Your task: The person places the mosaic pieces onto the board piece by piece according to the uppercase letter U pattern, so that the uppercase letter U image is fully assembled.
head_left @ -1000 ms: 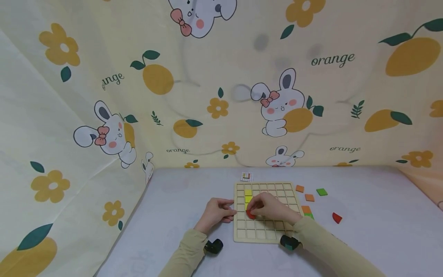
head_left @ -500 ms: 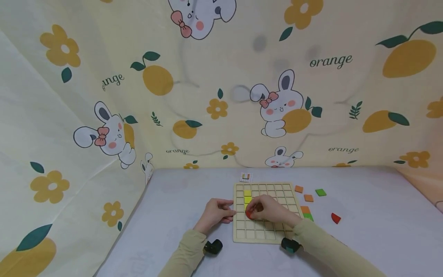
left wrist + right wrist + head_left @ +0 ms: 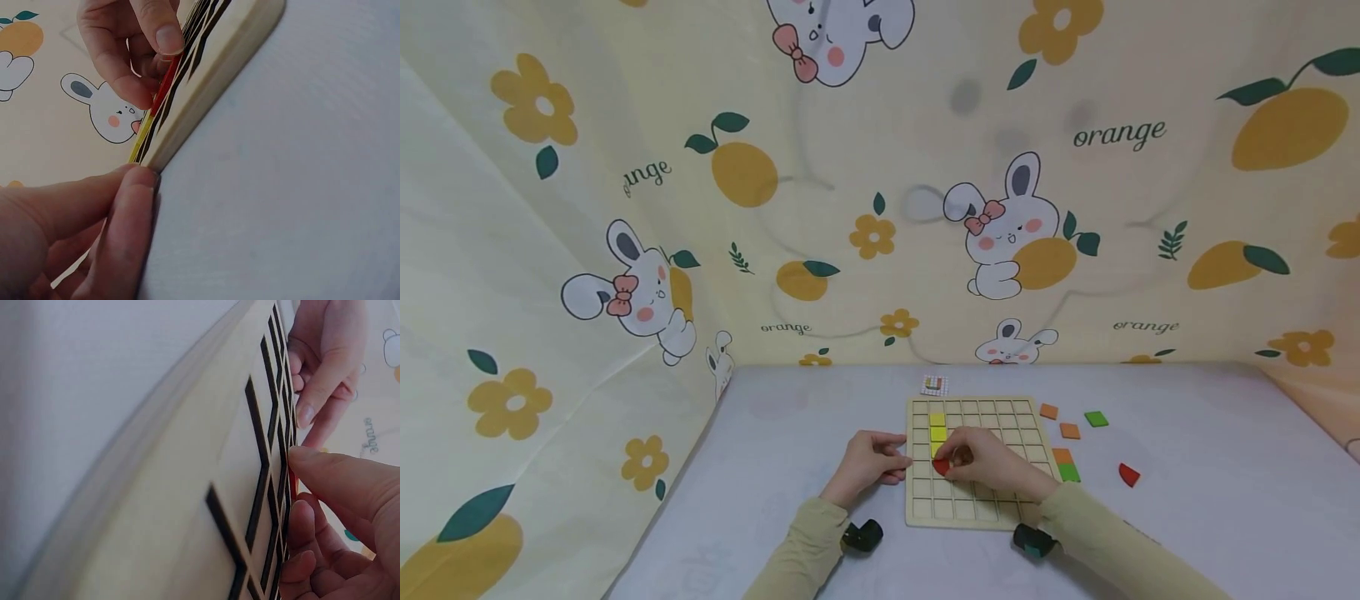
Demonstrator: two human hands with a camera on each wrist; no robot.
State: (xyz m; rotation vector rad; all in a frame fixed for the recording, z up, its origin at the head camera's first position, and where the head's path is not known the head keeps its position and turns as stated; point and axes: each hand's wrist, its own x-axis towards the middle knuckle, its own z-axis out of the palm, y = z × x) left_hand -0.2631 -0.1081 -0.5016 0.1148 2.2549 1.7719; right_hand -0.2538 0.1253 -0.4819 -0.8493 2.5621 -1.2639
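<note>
A square wooden grid board (image 3: 992,504) lies flat on the table. My left hand (image 3: 867,462) rests at its left edge, with thumb and straight index finger touching the rim. In the left wrist view, the left fingertips (image 3: 139,177) meet that edge. My right hand (image 3: 988,458) reaches over the board and pinches a red quarter-circle tile (image 3: 941,468) between thumb and index finger. This red tile sits in the second column, just below several yellow square tiles (image 3: 937,434). In the right wrist view only a sliver of the red tile shows beside the right thumb (image 3: 306,456).
Right of the board lie orange square tiles (image 3: 1070,431), a green tile (image 3: 1096,418) and another red quarter-circle tile (image 3: 1129,474). One more green tile (image 3: 1069,472) sits close to the board's right edge. A small pattern card (image 3: 935,385) lies behind the board.
My right wrist has shifted slightly toward the lower right, and its fingers have moved a little around the red tile, which turns slightly. My left hand stays at the board's edge.
</note>
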